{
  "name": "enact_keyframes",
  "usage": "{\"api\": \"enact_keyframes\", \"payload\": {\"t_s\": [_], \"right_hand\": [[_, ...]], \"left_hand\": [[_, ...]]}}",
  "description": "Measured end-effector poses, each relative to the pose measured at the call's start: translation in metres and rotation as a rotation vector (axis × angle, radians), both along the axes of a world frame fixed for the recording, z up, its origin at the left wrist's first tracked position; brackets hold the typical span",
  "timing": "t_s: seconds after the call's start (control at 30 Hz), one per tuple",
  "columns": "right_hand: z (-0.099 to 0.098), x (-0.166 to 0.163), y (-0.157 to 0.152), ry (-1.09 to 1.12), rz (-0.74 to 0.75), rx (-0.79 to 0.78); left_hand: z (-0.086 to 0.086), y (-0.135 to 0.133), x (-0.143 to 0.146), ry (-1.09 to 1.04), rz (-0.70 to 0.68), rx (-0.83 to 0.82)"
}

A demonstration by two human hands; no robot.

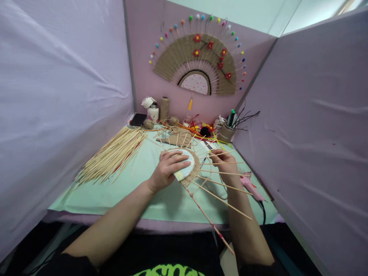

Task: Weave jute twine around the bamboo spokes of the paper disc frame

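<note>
My left hand [171, 165] grips a half-round fan frame [195, 168], fingers lying across its pale blue centre and the thumb hidden. Rows of brown twine are wound round the curved edge. Thin wooden sticks [227, 186] fan outward from it, and the lowest one [208, 220] carries pinkish-red marks and points down toward my body. At the frame's right side my right hand [224, 161] is closed in a pinch among the sticks. A thin strand of twine [211, 174] loops below its fingertips; the pinched bit itself is small and partly hidden.
A pile of thin sticks [112, 155] lies at left. A pink glue gun [251, 188] with a cord rests at right. Behind are cardboard [175, 138], twine balls [173, 121], a phone [138, 119], a jar [153, 114] and a pen holder [226, 133]. A decorated fan [198, 50] hangs above.
</note>
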State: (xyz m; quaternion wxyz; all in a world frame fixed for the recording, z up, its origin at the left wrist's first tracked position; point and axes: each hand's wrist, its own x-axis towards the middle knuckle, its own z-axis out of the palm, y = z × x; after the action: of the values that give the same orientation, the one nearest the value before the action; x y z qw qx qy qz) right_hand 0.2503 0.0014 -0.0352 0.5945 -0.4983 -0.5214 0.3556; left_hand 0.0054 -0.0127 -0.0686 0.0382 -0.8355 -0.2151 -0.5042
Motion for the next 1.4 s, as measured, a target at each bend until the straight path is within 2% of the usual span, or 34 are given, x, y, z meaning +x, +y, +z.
{"api": "enact_keyframes", "payload": {"t_s": [0.17, 0.43, 0.57, 0.73, 0.8, 0.9, 0.97, 1.0, 1.17, 1.27, 1.4], "right_hand": [[0.0, -0.007, 0.003, -0.058, -0.014, 0.036], [-0.012, 0.002, 0.007, -0.081, -0.148, 0.117], [-0.014, 0.005, 0.008, -0.145, -0.137, 0.142], [-0.02, 0.008, 0.009, -0.188, -0.079, 0.102], [-0.019, 0.011, 0.006, -0.196, -0.149, 0.133], [-0.015, 0.014, -0.007, -0.242, -0.393, 0.283], [-0.01, 0.01, -0.018, -0.251, -0.468, 0.376], [-0.009, 0.007, -0.023, -0.252, -0.439, 0.406], [-0.006, -0.023, -0.041, -0.283, -0.103, 0.419], [-0.006, -0.036, -0.045, -0.259, -0.064, 0.406], [-0.008, -0.04, -0.047, -0.219, -0.083, 0.381]], "left_hand": [[-0.001, 0.001, -0.001, 0.004, 0.016, -0.016], [-0.002, 0.0, 0.0, 0.013, 0.014, -0.025], [0.0, 0.0, 0.0, -0.017, 0.021, -0.029], [0.0, 0.0, 0.0, -0.049, 0.038, -0.013], [0.0, 0.0, -0.001, -0.067, 0.08, -0.012], [0.001, 0.0, -0.002, -0.094, 0.153, -0.017], [0.001, 0.0, -0.003, -0.102, 0.182, -0.022], [0.001, 0.0, -0.003, -0.102, 0.19, -0.024], [0.001, 0.0, -0.003, -0.072, 0.21, -0.031], [0.001, 0.0, -0.003, -0.069, 0.217, -0.026], [0.001, -0.001, -0.002, -0.065, 0.217, -0.017]]}}
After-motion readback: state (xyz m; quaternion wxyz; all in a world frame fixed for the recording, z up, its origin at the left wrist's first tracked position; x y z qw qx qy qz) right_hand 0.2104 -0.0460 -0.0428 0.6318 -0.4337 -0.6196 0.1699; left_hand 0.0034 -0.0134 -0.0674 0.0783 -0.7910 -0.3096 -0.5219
